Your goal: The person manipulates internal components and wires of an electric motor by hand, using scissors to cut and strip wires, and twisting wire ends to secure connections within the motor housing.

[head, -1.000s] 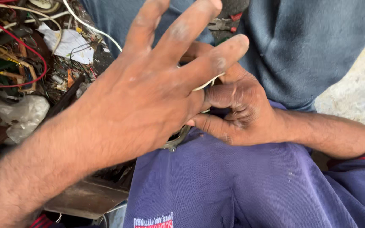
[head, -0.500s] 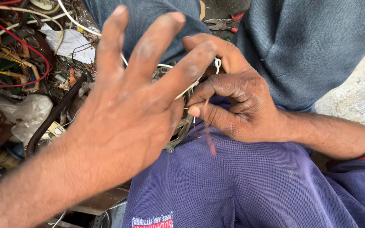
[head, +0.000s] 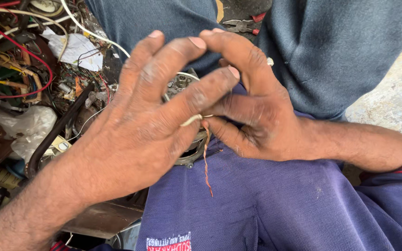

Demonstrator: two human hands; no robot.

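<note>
Small metal motor (head: 185, 88) sits on the person's lap, mostly hidden w/ both hands over it: left hand (head: 136, 135) has fingers spread across the top, right hand (head: 257, 116) curls round the far side, its fingers meeting the left's above. A copper wire strand (head: 205, 160) dangles just below the motor (which fingertips pinch it, can't tell). I'd say steady the motor body and pull the strand slow, straight, so it doesn't snap; pliers (head: 240, 25) lie beyond the motor, scrap wire pile (head: 29, 69) to its left.

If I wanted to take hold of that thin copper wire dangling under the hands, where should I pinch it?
Probably near the loose lower end of the copper wire, coming from below. It hangs free over the blue shirt, while its top is tucked between the left hand, the right hand and the small motor.
</note>
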